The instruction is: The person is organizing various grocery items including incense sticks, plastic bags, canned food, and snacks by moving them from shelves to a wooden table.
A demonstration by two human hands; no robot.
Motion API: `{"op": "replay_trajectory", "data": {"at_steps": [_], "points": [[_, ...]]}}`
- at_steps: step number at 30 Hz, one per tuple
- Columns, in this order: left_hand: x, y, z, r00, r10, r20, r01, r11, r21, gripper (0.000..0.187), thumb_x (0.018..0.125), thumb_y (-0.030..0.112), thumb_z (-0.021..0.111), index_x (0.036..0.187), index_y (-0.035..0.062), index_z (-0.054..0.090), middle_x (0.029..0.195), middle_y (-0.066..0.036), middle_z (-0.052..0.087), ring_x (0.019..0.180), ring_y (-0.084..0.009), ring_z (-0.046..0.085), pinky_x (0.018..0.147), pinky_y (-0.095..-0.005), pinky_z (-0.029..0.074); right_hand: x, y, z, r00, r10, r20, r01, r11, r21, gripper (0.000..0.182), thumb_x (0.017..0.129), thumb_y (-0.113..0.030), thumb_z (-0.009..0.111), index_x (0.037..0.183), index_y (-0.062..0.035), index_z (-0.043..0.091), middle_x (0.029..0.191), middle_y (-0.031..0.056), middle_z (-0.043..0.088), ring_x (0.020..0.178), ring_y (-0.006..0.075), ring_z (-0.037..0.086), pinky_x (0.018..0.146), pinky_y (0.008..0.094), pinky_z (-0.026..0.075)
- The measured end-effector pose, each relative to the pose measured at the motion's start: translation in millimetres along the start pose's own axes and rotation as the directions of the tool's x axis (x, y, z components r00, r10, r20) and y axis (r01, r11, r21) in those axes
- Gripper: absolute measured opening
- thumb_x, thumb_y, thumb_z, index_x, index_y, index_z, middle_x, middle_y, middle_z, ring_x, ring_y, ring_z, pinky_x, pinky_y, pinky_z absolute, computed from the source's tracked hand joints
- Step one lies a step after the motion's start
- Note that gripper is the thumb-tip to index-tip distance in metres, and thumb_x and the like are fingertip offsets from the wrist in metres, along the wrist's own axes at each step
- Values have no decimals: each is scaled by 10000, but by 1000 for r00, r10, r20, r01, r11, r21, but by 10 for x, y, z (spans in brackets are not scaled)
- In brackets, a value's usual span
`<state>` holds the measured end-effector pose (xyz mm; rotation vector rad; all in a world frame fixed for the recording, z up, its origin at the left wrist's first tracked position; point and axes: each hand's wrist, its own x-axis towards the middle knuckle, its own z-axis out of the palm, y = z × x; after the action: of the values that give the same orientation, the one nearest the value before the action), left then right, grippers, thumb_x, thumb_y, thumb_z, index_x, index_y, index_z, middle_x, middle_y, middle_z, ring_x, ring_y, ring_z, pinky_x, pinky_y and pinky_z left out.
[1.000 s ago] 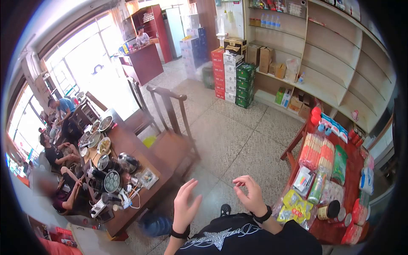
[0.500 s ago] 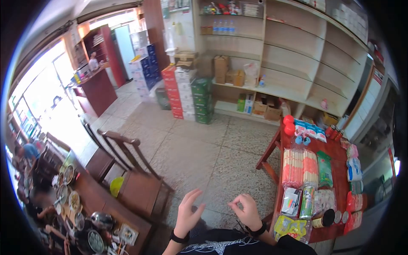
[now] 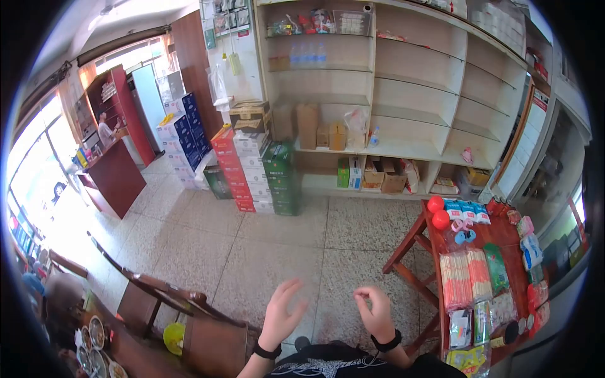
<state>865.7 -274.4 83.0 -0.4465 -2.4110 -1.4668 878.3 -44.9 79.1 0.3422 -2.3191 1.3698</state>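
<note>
My left hand (image 3: pixel 285 316) is held up in front of my body over the floor. Its fingers are slightly blurred but apart, and nothing is in it. To its right, my right hand (image 3: pixel 376 310) hangs in the air with loosely bent fingers and a gap beside the thumb; it holds nothing that I can see. Both wrists carry a dark band. Neither hand touches anything. Nearest to the right hand is the red-brown table (image 3: pixel 441 296), which bears bundles of packed chopsticks (image 3: pixel 455 280), a green packet (image 3: pixel 496 266) and red balls (image 3: pixel 440 219).
Wooden chairs (image 3: pixel 214 343) and a dining table with dishes (image 3: pixel 96 332) stand at left. Stacked red cartons (image 3: pixel 230 173) and green cartons (image 3: pixel 280 176) rise ahead, beside a wall shelf unit (image 3: pixel 416 97). A person (image 3: pixel 106 131) is at the far counter (image 3: pixel 116 179).
My view has shifted, so the shelves show more fully and the dining table sits lower at left. The right hand's thumb and fingers look farther apart. Both hands stay raised.
</note>
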Motion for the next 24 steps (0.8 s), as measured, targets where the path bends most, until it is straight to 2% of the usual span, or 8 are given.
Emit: {"op": "replay_trajectory", "data": {"at_steps": [2,5,7,14,16,18,20,24], "points": [[234,-168,-30,998,16,63,-15,1000,-11,394,771,85,657,1155,44,580,1218,-167,535,1141,-326,507,959,-384,405,142,222,115,982,-84,170,122,967,-225,233,832,24,482,1058,8,535,905,125,619,720,227,600,700,310,462],[583,-327,-84,993,-18,116,24,998,-54,394,770,84,658,1154,43,582,1221,-167,534,1143,-323,507,955,-380,408,373,366,365,985,19,171,1,993,-117,332,835,25,487,1167,2,471,976,134,601,741,218,606,724,300,472],[845,-468,-72,991,-30,132,39,997,-67,387,776,102,657,1150,43,578,1214,-178,531,1137,-337,505,947,-385,411,647,293,511,971,238,-35,-229,958,171,314,847,-7,507,1161,-5,482,973,130,610,756,229,599,730,313,468],[1882,-968,147,993,-70,98,75,995,-58,392,759,52,652,1145,39,587,1213,-168,543,1115,-305,528,928,-360,428,1644,962,575,966,257,24,-258,962,87,332,925,-135,451,1208,38,443,1061,164,607,865,218,610,804,325,459],[2254,-1038,234,997,-41,69,44,998,-35,402,757,71,658,1148,33,573,1212,-176,534,1115,-325,521,929,-371,425,2078,1065,485,997,-80,-16,78,993,-94,473,899,-178,491,1299,49,379,1189,194,547,1053,280,540,932,368,390],[2661,-1029,321,999,16,39,-16,1000,9,435,746,83,664,1163,32,551,1214,-182,522,1115,-347,513,933,-380,420,2567,1043,336,977,-186,-103,176,979,-98,674,922,-477,396,1352,39,334,1345,201,425,1262,300,367,1080,406,214],[3032,-975,372,999,29,42,-29,999,-14,435,745,82,663,1163,31,551,1214,-183,522,1116,-352,510,935,-382,418,2954,883,45,922,-323,-215,336,941,29,808,891,-581,378,1400,31,239,1446,168,284,1347,321,210,1118,442,81],[3605,-1042,565,998,25,62,-26,1000,10,435,746,63,655,1169,37,557,1223,-176,525,1136,-346,503,956,-387,403,3577,366,-558,399,-724,-563,897,435,76,818,910,-578,320,1387,76,203,1453,166,251,1354,278,178,1125,400,92]]}}
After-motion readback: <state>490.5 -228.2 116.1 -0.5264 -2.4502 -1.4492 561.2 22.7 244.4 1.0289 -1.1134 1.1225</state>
